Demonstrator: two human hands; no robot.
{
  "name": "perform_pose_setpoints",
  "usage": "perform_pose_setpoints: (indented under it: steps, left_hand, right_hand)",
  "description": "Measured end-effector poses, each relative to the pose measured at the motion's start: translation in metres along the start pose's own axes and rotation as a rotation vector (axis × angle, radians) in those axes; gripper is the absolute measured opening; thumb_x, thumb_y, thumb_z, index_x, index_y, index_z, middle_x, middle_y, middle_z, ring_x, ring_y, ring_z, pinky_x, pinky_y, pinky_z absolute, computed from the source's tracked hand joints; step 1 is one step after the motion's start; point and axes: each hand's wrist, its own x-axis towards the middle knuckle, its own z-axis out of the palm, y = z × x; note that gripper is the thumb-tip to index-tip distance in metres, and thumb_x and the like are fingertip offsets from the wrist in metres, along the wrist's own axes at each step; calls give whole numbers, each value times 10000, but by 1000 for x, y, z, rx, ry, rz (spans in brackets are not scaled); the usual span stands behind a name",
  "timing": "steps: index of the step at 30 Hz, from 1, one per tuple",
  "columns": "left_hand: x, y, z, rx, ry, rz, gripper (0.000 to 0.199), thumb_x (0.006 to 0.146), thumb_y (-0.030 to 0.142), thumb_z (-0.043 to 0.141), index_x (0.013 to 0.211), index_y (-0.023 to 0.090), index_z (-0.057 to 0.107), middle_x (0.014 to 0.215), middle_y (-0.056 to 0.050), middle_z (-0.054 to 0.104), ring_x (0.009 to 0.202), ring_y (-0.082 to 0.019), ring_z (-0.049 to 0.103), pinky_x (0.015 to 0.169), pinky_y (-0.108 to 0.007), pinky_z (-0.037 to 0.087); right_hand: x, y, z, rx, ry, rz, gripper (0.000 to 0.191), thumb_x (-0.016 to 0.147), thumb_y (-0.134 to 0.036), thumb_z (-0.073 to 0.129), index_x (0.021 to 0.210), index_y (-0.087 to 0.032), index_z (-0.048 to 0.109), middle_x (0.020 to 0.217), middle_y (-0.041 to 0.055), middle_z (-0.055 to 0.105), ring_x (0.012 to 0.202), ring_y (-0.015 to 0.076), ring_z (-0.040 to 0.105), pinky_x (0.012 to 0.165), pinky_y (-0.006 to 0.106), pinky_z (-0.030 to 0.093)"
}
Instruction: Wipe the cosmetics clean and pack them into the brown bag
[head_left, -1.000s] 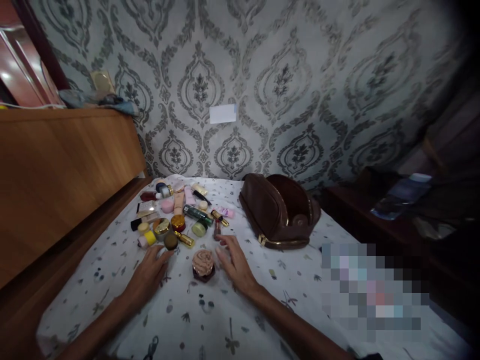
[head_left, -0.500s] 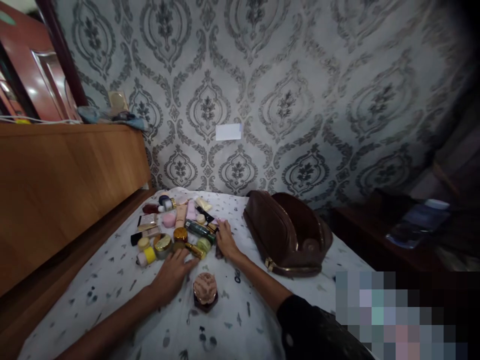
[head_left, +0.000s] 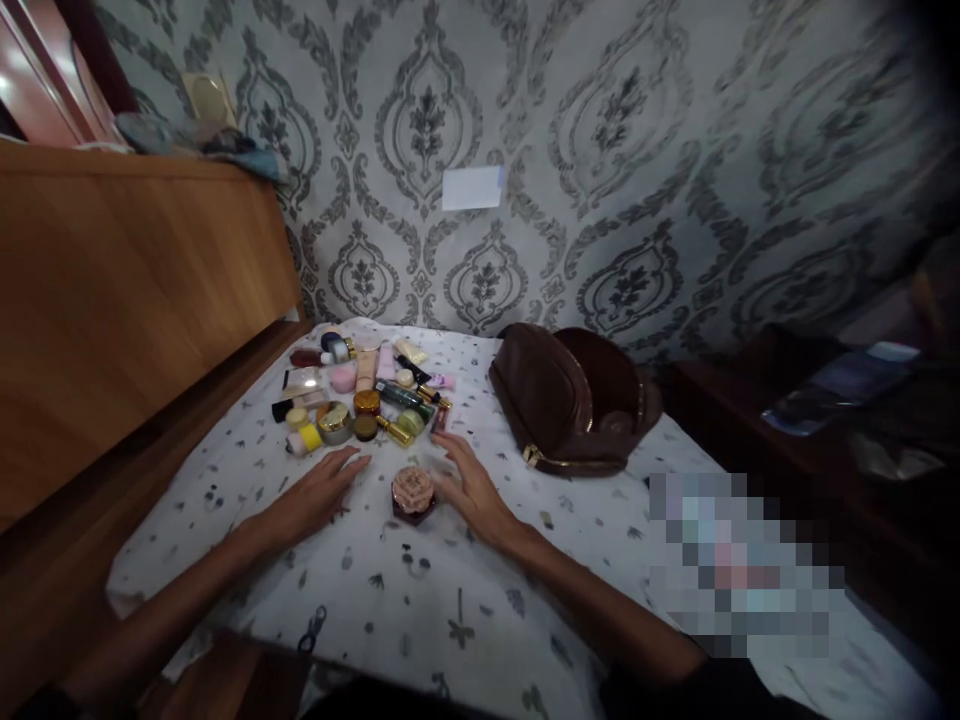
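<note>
My left hand is open, fingers stretched, low over the patterned white sheet, just in front of the cosmetics. My right hand is also open; its fingertips are near a small dark-red tube, and its thumb is close to a dark bottle with a pink rose-shaped cap. Whether the thumb touches that cap, I cannot tell. Beyond the hands lie a gold tube, a round green container, an amber jar with gold lid, a dark green bottle and a yellow-banded bottle.
A brown zipped bag gapes open at the right. Patterned wallpaper rises behind, with a white switch plate. A wooden headboard-like panel borders the left side. A clear plastic package lies at far right.
Both hands have drawn back from the cosmetics toward me, and the fingers have spread. The right hand has come beside the rose-capped bottle. The camera view has tilted down.
</note>
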Motion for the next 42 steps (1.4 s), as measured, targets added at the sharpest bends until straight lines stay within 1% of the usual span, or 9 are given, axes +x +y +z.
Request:
perform_pose_setpoints:
  steps: [3,5,10,14,22,25,29,34,42]
  left_hand:
    - [2,10,-8,-37,105,-101,464,951,153,395,1394,247,495,1337,-121,583,1230,-258,557,1013,-444,490]
    - [10,27,-15,-76,196,-118,405,975,205,401,1358,230,529,1281,-110,629,1193,-249,590,1006,-437,494]
    - [35,81,-21,-131,146,191,438,980,133,381,1399,227,464,1314,-99,623,1230,-199,568,1031,-366,467]
    - [49,91,-6,3,33,373,431,977,116,401,1386,235,469,1297,-102,641,1289,-237,525,1035,-439,443]
    - [61,84,0,163,43,224,373,965,183,454,1335,205,496,1219,-112,634,1161,-247,564,954,-408,510]
    - [62,89,-1,242,17,94,339,965,189,435,1297,175,504,1117,-119,620,1067,-249,583,894,-395,527]
    - [62,91,-1,289,-54,-106,205,988,241,392,1094,171,553,1016,-107,607,983,-251,610,830,-370,517]
    - [62,83,-1,165,-81,-307,186,987,299,370,919,198,511,857,-83,650,791,-247,644,696,-331,472]
    - [61,67,-5,-8,67,-356,333,990,405,284,751,228,433,687,-27,594,651,-200,588,630,-297,430]
  right_hand:
    - [-23,-19,14,-14,-120,122,919,779,-570,691,1508,-214,260,1512,158,373,1388,322,374,1113,486,364]
    - [-27,-22,26,-50,-128,197,1035,688,-537,781,1509,-182,259,1481,186,414,1362,357,403,1101,510,367]
    - [-22,-20,40,-86,4,154,707,699,-380,791,1324,-205,511,1294,129,606,1206,320,546,1037,473,411]
    - [-20,-20,40,-104,31,137,476,697,-281,774,1136,-181,620,1115,103,681,1043,287,617,934,426,468]
    - [-18,-25,36,-132,12,170,491,657,-319,823,1081,-172,625,1050,94,693,995,280,620,887,404,472]
    - [-18,-31,32,-132,2,207,439,645,-334,833,1006,-180,637,994,74,693,951,265,620,865,390,472]
    - [-18,-36,30,-105,18,200,512,646,-340,831,1092,-194,628,1093,82,686,1043,283,608,928,407,456]
    - [-20,-33,31,-93,12,196,590,653,-346,829,1180,-201,607,1156,90,676,1087,295,599,951,422,449]
    - [-21,-30,32,-101,-2,181,614,666,-346,828,1210,-189,589,1190,99,660,1111,290,582,970,422,438]
